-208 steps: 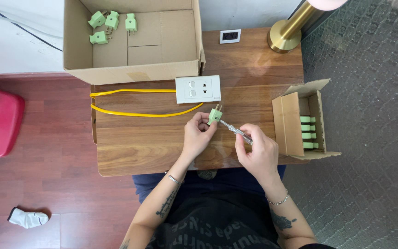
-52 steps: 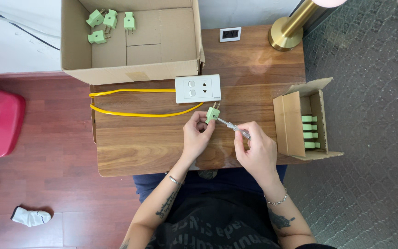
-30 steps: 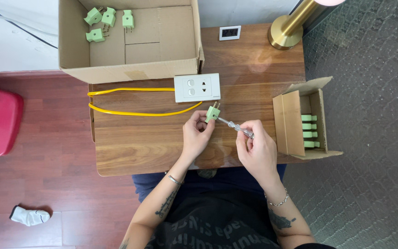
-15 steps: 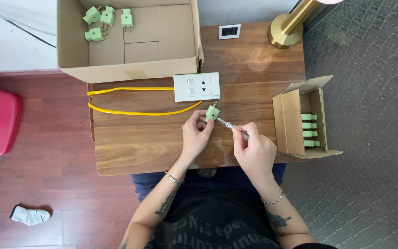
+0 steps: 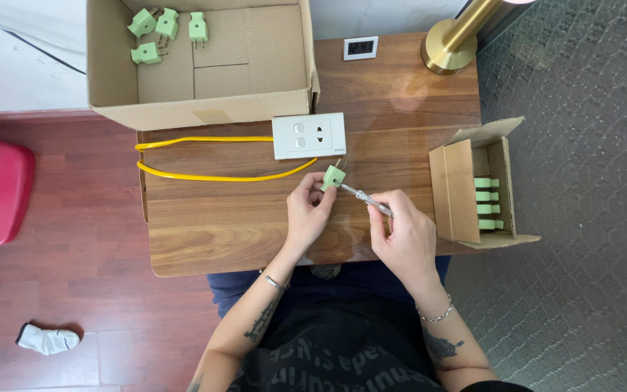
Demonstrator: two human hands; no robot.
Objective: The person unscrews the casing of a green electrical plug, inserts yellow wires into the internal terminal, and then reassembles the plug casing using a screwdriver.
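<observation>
While gripped: plug (image 5: pixel 333 176), socket (image 5: pixel 308 136) beside.

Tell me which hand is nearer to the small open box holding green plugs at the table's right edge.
Right. The right hand sits just left of the small box, gripping a screwdriver. The left hand is farther left, holding a green plug.
</observation>
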